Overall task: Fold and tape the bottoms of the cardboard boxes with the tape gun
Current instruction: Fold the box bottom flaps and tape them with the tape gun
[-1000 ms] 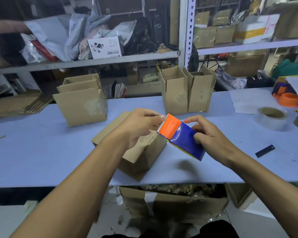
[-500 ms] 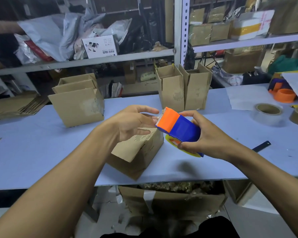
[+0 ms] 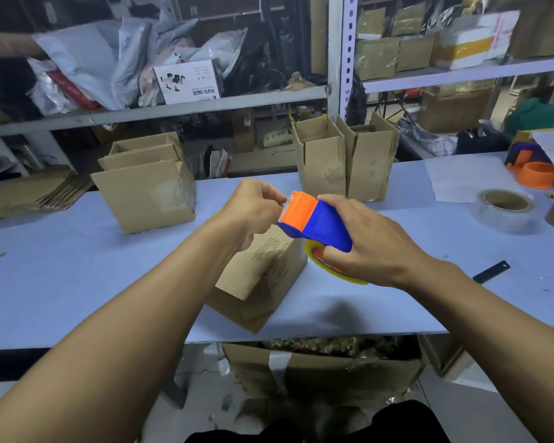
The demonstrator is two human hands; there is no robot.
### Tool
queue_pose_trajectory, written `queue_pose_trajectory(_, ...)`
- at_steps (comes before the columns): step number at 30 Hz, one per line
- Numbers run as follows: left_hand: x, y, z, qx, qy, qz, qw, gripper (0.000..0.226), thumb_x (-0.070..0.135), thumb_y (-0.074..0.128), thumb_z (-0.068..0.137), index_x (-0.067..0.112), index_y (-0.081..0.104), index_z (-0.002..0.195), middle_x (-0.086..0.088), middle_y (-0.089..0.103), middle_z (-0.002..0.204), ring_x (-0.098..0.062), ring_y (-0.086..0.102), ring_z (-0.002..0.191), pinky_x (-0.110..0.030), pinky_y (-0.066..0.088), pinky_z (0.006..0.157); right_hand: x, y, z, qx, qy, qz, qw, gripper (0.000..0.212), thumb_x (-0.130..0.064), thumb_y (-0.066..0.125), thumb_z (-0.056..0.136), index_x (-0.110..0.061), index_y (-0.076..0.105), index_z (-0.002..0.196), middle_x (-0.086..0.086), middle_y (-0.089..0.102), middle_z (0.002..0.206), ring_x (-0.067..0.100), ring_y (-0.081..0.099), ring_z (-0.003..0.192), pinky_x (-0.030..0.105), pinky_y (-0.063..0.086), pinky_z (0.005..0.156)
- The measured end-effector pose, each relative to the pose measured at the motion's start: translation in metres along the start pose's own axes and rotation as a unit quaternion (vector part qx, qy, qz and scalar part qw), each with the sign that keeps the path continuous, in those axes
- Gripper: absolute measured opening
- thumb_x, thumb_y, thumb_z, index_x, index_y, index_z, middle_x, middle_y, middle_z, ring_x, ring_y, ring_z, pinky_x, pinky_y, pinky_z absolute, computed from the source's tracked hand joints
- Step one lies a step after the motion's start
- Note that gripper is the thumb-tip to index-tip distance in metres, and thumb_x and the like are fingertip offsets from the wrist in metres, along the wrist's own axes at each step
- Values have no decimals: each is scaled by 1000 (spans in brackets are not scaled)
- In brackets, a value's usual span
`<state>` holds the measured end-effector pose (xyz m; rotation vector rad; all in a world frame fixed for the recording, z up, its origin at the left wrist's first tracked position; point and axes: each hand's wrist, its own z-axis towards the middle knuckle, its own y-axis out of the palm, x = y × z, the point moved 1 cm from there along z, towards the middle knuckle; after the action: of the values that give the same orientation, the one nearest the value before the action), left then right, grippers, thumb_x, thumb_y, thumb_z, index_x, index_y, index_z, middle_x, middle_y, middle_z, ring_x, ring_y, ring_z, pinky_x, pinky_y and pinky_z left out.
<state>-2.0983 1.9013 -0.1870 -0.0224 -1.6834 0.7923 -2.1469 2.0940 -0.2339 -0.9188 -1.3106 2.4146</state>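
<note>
A small cardboard box (image 3: 263, 276) lies tilted on the blue table (image 3: 61, 276) right in front of me, one flap hanging down its near side. My right hand (image 3: 375, 241) grips a blue and orange tape gun (image 3: 314, 219) just above the box. At the gun's orange front end, my left hand (image 3: 253, 209) has its fingertips pinched; the tape end itself is too small to make out.
A folded box (image 3: 144, 193) stands at the back left, two upright open boxes (image 3: 346, 158) at the back middle. Tape rolls (image 3: 506, 212), a second orange dispenser (image 3: 531, 171) and a black blade (image 3: 491, 271) lie to the right. Flat cardboard (image 3: 26, 193) is stacked far left.
My left hand left the box top, opened, then closed its fingertips at the gun's front. My right hand shifted its grip and raised the tape gun slightly.
</note>
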Motion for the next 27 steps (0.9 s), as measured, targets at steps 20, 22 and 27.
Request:
queue_pose_trajectory(20, -67, 0, 10, 93, 142, 363, 916, 10, 22, 55, 90, 18, 51, 98, -2, 59, 100, -30, 53, 99, -38, 47, 75, 18, 29, -20, -118, 55, -16, 991, 56, -48, 60, 83, -37, 39, 134, -7, 65, 106, 22, 56, 91, 39, 51, 78)
queue_pose_trajectory(22, -76, -3, 10, 109, 87, 396, 908, 26, 36, 49, 94, 15, 50, 109, -7, 54, 116, -32, 51, 107, -43, 46, 82, 19, 30, -19, -122, 57, -14, 991, 55, -47, 60, 84, -37, 39, 134, -7, 65, 105, 22, 57, 91, 39, 51, 78)
queue_pose_trajectory(27, -85, -15, 3, 179, 165, 284, 927, 14, 25, 56, 90, 20, 52, 103, -1, 55, 110, -23, 53, 103, -33, 41, 80, 17, 29, -12, -142, 55, -53, 987, 60, -53, 56, 83, -35, 37, 137, -3, 57, 112, 24, 55, 98, 40, 49, 84)
